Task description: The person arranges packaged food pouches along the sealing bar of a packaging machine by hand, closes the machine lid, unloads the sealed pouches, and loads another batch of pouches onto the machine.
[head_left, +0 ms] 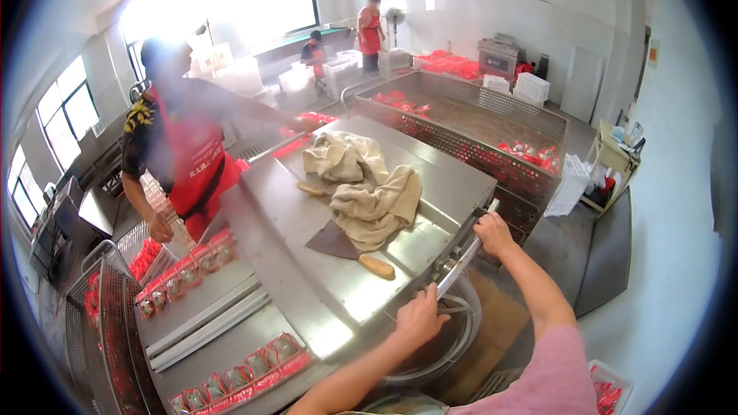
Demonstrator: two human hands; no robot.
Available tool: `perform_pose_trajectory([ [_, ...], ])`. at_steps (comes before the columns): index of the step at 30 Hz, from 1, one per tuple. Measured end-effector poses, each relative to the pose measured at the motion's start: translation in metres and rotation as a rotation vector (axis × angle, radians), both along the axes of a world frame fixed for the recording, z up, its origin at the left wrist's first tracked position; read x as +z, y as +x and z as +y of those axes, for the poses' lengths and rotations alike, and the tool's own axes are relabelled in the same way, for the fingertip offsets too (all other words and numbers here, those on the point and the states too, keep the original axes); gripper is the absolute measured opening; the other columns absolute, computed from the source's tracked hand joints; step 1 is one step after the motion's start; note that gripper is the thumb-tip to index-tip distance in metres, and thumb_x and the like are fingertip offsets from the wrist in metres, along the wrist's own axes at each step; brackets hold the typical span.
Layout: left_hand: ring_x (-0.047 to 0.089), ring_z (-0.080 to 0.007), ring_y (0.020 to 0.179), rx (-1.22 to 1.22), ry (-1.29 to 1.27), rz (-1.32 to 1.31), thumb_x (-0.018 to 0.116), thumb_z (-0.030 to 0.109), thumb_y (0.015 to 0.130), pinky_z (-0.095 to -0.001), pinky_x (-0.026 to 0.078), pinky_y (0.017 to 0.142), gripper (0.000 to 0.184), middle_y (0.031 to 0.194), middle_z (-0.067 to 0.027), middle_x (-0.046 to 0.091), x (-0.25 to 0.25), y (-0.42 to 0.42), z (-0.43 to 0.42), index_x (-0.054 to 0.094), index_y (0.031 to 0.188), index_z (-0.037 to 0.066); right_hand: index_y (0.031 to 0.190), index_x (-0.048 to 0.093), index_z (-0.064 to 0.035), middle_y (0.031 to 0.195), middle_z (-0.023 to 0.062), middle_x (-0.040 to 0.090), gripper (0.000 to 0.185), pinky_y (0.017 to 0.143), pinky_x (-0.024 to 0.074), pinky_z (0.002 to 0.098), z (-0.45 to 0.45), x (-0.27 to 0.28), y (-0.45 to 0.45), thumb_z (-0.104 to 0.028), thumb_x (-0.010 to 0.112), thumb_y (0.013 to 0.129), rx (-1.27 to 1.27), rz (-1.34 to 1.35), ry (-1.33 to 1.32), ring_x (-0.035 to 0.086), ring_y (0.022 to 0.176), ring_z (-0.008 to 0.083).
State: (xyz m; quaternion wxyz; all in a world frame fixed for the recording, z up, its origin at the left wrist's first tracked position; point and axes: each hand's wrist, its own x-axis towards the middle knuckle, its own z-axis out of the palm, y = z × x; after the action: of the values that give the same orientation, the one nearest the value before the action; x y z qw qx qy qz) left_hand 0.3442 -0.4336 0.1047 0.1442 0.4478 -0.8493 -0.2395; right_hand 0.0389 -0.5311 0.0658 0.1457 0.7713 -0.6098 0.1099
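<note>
I see left hand point(419, 318) and right hand point(494, 233) curled round metal bar point(460, 265), near edge of steel lid point(442, 173); cloths point(375, 209), scraper point(334, 240) atop lid; red packets point(237, 378) left of lid.

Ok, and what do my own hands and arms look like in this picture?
Your left hand and right hand wear no gloves, and I see no watch on either wrist. A plain pink sleeve covers your upper right arm, leaving the forearm bare. The left forearm is bare too; its sleeve is out of view.
</note>
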Motion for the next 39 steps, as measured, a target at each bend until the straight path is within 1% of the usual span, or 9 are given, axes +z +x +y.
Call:
perform_pose_trajectory([
  [4,0.066,-0.0382,0.076,0.063,-0.070,0.027,0.072,0.028,0.079,-0.0467,0.054,0.066,0.042,0.086,-0.0187,0.064,-0.016,-0.003,-0.001,0.046,0.100,0.004,0.078,0.058,-0.0074,0.085,0.0092,0.054,0.006,0.103,0.0371,0.0449,0.005,-0.010,0.011,-0.009,0.056,0.073,-0.051,-0.089,-0.150,0.055,0.098,0.0296],
  [12,0.067,-0.0369,0.084,0.079,-0.045,-0.006,0.074,0.028,0.078,-0.0450,0.054,0.072,0.041,0.089,-0.0195,0.065,-0.006,0.001,0.007,0.049,0.099,0.003,0.081,0.060,-0.0093,0.090,0.0079,0.056,0.009,0.105,0.0365,0.0463,0.005,-0.009,0.013,-0.006,0.056,0.075,-0.161,-0.043,-0.055,0.055,0.102,0.0268],
  [15,0.067,-0.0368,0.084,0.065,-0.087,0.028,0.075,0.027,0.077,-0.0444,0.054,0.072,0.041,0.088,-0.0194,0.065,0.006,0.008,0.016,0.050,0.098,0.003,0.081,0.059,-0.0093,0.090,0.0076,0.056,0.009,0.105,0.0368,0.0458,0.009,-0.002,0.010,-0.005,0.056,0.074,-0.143,-0.052,-0.114,0.055,0.103,0.0265],
  [20,0.065,-0.0386,0.085,0.065,-0.113,0.015,0.073,0.034,0.079,-0.0461,0.052,0.072,0.044,0.089,-0.0195,0.065,0.050,0.023,0.048,0.049,0.098,0.003,0.080,0.057,-0.0067,0.087,0.0105,0.055,0.006,0.097,0.0394,0.0433,0.044,0.048,0.027,-0.007,0.051,0.079,-0.074,-0.048,-0.184,0.054,0.097,0.0295],
  [25,0.067,-0.0354,0.079,0.123,-0.253,-0.024,0.073,0.040,0.078,-0.0435,0.053,0.068,0.046,0.085,-0.0174,0.066,0.129,0.088,0.097,0.053,0.095,0.003,0.078,0.056,-0.0062,0.085,0.0115,0.055,0.006,0.092,0.0404,0.0457,0.081,0.117,0.090,-0.008,0.051,0.078,0.000,-0.070,-0.271,0.055,0.093,0.0303],
  [30,0.066,-0.0348,0.070,0.211,-0.361,-0.079,0.065,0.052,0.080,-0.0441,0.052,0.060,0.050,0.075,-0.0153,0.065,0.171,0.175,0.151,0.054,0.085,0.003,0.070,0.056,-0.0093,0.072,0.0086,0.057,0.005,0.078,0.0417,0.0380,0.138,0.175,0.189,-0.007,0.059,0.066,0.167,0.059,-0.413,0.058,0.078,0.0273],
  [33,0.064,-0.0360,0.065,0.314,-0.389,-0.133,0.061,0.057,0.080,-0.0456,0.049,0.056,0.054,0.066,-0.0151,0.062,0.182,0.231,0.186,0.054,0.076,0.004,0.068,0.055,-0.0099,0.071,0.0075,0.056,0.007,0.075,0.0428,0.0378,0.166,0.197,0.241,-0.011,0.061,0.063,0.312,0.124,-0.290,0.058,0.077,0.0259],
  [36,0.065,-0.0359,0.063,0.377,-0.348,-0.259,0.055,0.060,0.083,-0.0457,0.050,0.056,0.056,0.068,-0.0144,0.064,0.184,0.286,0.217,0.055,0.078,0.005,0.064,0.054,-0.0089,0.069,0.0070,0.055,0.013,0.066,0.0468,0.0390,0.177,0.205,0.289,-0.013,0.065,0.058,0.594,0.160,-0.208,0.058,0.073,0.0268],
  [39,0.062,-0.0367,0.061,0.472,-0.357,-0.269,0.056,0.059,0.082,-0.0471,0.047,0.054,0.054,0.063,-0.0150,0.061,0.174,0.333,0.245,0.056,0.072,0.006,0.063,0.058,-0.0082,0.067,0.0091,0.059,0.014,0.064,0.0504,0.0409,0.188,0.204,0.332,-0.020,0.066,0.060,0.692,0.094,-0.055,0.062,0.070,0.0294],
])
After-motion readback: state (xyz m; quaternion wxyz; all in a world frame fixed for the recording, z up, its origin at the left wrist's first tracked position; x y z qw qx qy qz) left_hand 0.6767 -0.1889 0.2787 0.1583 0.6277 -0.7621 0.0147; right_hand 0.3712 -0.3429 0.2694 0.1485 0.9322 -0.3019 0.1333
